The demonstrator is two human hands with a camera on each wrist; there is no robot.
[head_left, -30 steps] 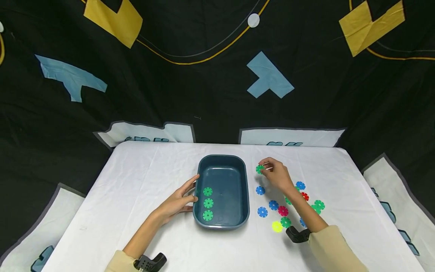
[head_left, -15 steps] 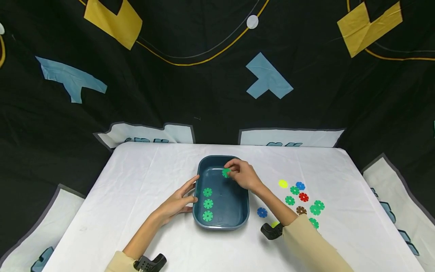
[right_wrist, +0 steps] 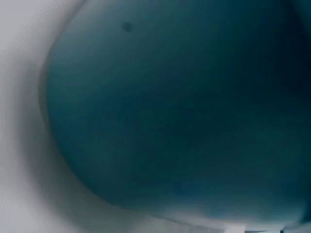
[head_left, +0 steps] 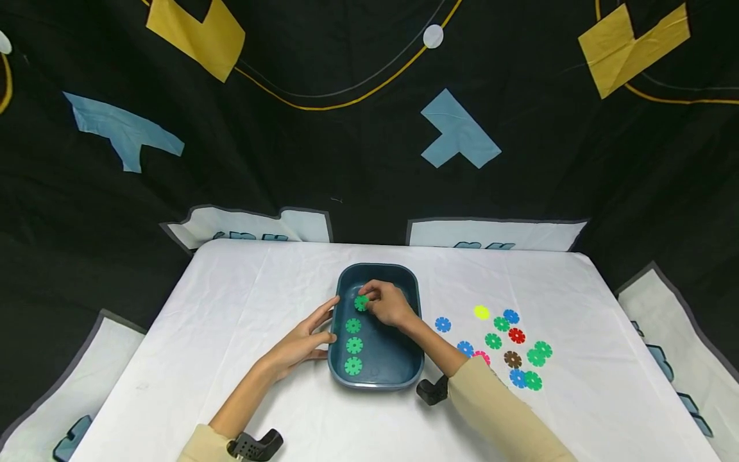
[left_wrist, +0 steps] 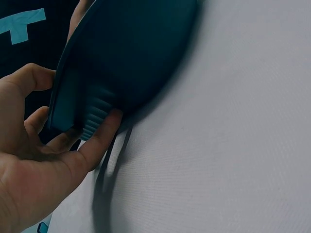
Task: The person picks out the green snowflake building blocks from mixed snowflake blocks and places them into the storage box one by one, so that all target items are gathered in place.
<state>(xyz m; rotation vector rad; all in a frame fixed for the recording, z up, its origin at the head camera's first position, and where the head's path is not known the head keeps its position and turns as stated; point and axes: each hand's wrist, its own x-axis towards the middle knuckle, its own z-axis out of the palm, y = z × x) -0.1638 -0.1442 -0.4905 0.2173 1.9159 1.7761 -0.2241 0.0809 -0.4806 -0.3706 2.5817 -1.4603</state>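
The right hand (head_left: 389, 304) reaches inside the dark blue tray (head_left: 385, 385) and pinches a green notched disc (head_left: 360, 303) near the far left part. Below that disc, three green discs (head_left: 354, 345) lie in a column along the tray's left side. The left hand (head_left: 300, 343) rests against the tray's left outer wall, fingers spread and fairly straight. In the left wrist view, that hand (left_wrist: 53, 160) touches the ribbed outer wall of the tray (left_wrist: 131, 53). The right wrist view shows the tray wall (right_wrist: 146, 121) blurred and close, with the right hand out of sight.
Right of the tray, several loose discs lie on the white tablecloth (head_left: 600, 410): blue (head_left: 442, 324), green (head_left: 493, 341), red (head_left: 516, 335), brown (head_left: 512, 359), yellow (head_left: 482, 312) and a pink one (head_left: 482, 356) partly hidden by the right forearm. A dark curtain (head_left: 323, 167) hangs behind.
The right hand has carried the green disc leftward from the tablecloth over the tray, then to the column's far end. The left hand and the tray have stayed in place.
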